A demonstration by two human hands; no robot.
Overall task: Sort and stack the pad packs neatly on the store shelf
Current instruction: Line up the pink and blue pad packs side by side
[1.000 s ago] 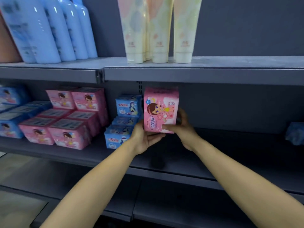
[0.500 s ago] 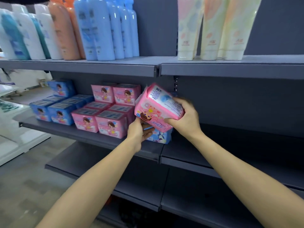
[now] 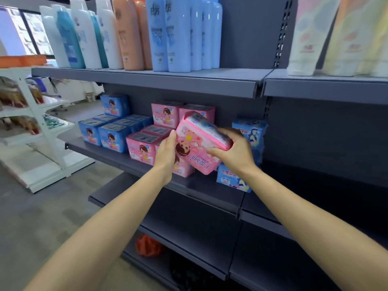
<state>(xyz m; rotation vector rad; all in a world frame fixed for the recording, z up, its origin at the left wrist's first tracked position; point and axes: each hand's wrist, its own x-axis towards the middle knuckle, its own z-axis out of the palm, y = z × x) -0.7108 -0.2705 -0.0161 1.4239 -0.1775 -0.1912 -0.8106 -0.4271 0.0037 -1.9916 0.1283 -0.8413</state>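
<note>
The right hand [image 3: 235,152] grips the pink pad pack [image 3: 199,145] across its upper right end, fingers curled over the top edge and thumb on the printed face. The left hand [image 3: 167,153] rests against the pack's left edge with its fingers straight, steadying rather than clasping. The pack is held in the air, tilted, in front of the middle shelf [image 3: 147,164], between the pink stack and the blue stack.

Risks, as judged from this position:
- The pack is soft-walled. A tight one-handed hold at one end may buckle it, so that it then sits crooked.
- The tilted lower corner is close to the pink packs [image 3: 142,143] at the shelf front. Lowering it without levelling may push one over the shelf lip.
- The blue packs [image 3: 249,133] behind the right hand appear loosely piled. A wrist sweep may topple them.
- Placing it on the blue side would break the colour sort.

Appearance: glossy pink wrapper, cartoon girl on the front, pale blue and white panel on the upper side, printed characters near the lower edge, too blurred to read.

Farther left, a second group of blue packs [image 3: 111,131] stands in rows. Bottles [image 3: 168,34] line the shelf above.
</note>
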